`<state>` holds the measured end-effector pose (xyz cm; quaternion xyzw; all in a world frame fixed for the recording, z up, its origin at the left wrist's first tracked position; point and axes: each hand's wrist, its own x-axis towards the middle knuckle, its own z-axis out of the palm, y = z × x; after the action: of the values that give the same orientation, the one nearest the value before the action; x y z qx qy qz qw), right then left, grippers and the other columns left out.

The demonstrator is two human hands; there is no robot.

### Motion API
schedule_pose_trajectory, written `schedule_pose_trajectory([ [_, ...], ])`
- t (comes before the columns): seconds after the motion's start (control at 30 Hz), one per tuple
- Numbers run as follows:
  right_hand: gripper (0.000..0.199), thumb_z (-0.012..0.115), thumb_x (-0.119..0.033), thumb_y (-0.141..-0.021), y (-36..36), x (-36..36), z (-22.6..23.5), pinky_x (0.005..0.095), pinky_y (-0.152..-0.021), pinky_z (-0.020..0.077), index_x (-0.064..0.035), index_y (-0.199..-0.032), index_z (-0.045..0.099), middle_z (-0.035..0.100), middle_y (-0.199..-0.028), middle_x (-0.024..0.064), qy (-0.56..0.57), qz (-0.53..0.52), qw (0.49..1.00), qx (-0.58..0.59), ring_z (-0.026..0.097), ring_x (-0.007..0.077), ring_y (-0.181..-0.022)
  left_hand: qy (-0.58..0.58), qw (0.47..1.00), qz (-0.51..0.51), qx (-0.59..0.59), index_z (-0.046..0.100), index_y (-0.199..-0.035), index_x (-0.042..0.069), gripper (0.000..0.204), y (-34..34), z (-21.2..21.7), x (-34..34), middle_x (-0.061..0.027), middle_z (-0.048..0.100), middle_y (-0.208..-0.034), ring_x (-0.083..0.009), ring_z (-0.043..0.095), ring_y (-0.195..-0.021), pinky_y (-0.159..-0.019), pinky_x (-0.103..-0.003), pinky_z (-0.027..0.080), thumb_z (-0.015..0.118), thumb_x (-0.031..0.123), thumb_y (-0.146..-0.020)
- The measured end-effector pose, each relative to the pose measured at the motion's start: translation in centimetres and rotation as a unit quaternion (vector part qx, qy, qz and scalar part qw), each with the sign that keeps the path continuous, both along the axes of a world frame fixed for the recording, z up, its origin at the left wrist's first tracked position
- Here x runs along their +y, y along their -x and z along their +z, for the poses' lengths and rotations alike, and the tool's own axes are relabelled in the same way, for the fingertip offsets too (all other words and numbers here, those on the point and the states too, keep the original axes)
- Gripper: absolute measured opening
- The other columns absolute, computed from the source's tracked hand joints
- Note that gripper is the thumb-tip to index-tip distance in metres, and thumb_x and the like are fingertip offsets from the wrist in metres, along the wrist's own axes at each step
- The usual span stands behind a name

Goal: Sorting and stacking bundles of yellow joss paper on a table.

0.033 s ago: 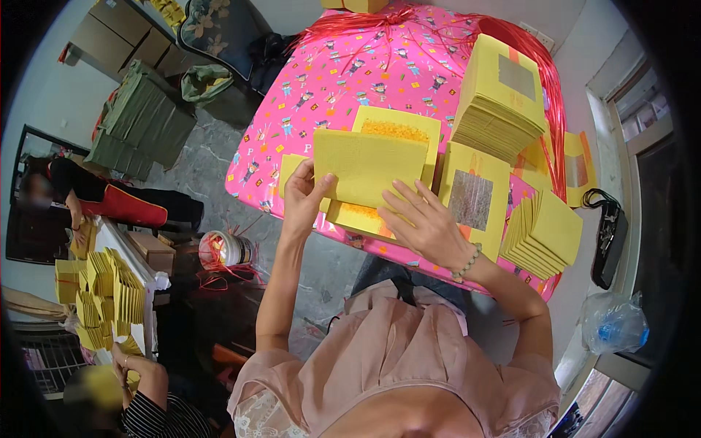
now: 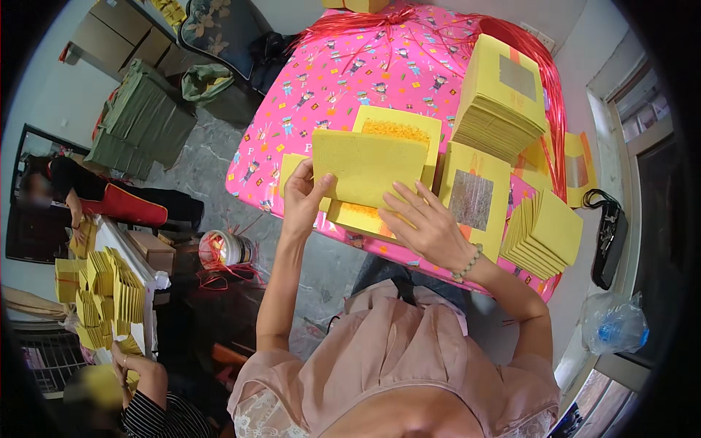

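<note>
A yellow paper sheet [image 2: 369, 168], raised or folded up, stands in front of me over the pink table cover. My left hand [image 2: 303, 197] pinches its left edge between thumb and fingers. Against its lower right part, my right hand [image 2: 429, 228], with a beaded bracelet at the wrist, lies with fingers stretched and slightly spread. Behind and below the sheet shows yellow paper with an orange printed pattern [image 2: 398, 131]. Just right of my right hand lies a yellow paper stack with a silvery patch [image 2: 471, 198]. Whether the held piece is one sheet or several, I cannot tell.
A tall yellow paper stack [image 2: 504, 98] and a fanned pile [image 2: 544, 230] stand at right. Red strips [image 2: 544, 58] run along the table's far right edge. At left, two people work at another table with yellow bundles [image 2: 109, 292]; a bucket [image 2: 225, 250] stands on the floor.
</note>
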<state>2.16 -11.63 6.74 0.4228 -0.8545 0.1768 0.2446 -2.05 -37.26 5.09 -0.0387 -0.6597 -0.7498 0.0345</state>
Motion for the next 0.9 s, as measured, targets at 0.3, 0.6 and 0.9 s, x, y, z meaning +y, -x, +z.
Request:
schedule_pose_trajectory([
  [0.3, 0.038, 0.069, -0.006, -0.08, -0.3, 1.4, 0.7, 0.051, -0.106, 0.0456, -0.0078, -0.118, 0.069, 0.064, -0.124, 0.0141, 0.058, 0.002, 0.995, -0.077, 0.058, 0.0333, -0.123, -0.119, 0.987, 0.103, -0.039, 0.055, -0.13, -0.002, 0.036, 1.5, -1.2, -8.8, -0.0093, 0.065, -0.122, -0.0156, 0.064, -0.109, -0.094, -0.03, 0.051, 0.063, 0.009, -0.096],
  [0.6, 0.035, 0.066, -0.004, -0.083, -0.3, 1.6, -1.4, 0.0494, -0.105, 0.0461, -0.0048, -0.119, 0.068, 0.064, -0.123, 0.0161, 0.073, -0.007, 0.99, -0.123, 0.06, 0.035, -0.12, 0.001, 0.987, 0.055, -0.152, 0.053, -0.135, -0.003, 0.045, 1.4, -8.2, -14.1, -0.0089, 0.066, -0.121, -0.0147, 0.063, -0.109, -0.092, -0.028, 0.049, 0.066, 0.013, -0.095],
  [0.9, 0.033, 0.067, -0.005, -0.085, -0.3, 1.3, -1.2, 0.0471, -0.103, 0.0482, -0.0041, -0.118, 0.068, 0.066, -0.121, 0.0157, 0.063, -0.02, 0.991, -0.12, 0.061, 0.0337, -0.118, 0.106, 0.988, 0.061, -0.091, 0.058, -0.129, -0.004, 0.04, 3.2, -12.6, -12.5, -0.0076, 0.067, -0.114, -0.015, 0.062, -0.106, -0.093, -0.03, 0.047, 0.066, 0.008, -0.091],
])
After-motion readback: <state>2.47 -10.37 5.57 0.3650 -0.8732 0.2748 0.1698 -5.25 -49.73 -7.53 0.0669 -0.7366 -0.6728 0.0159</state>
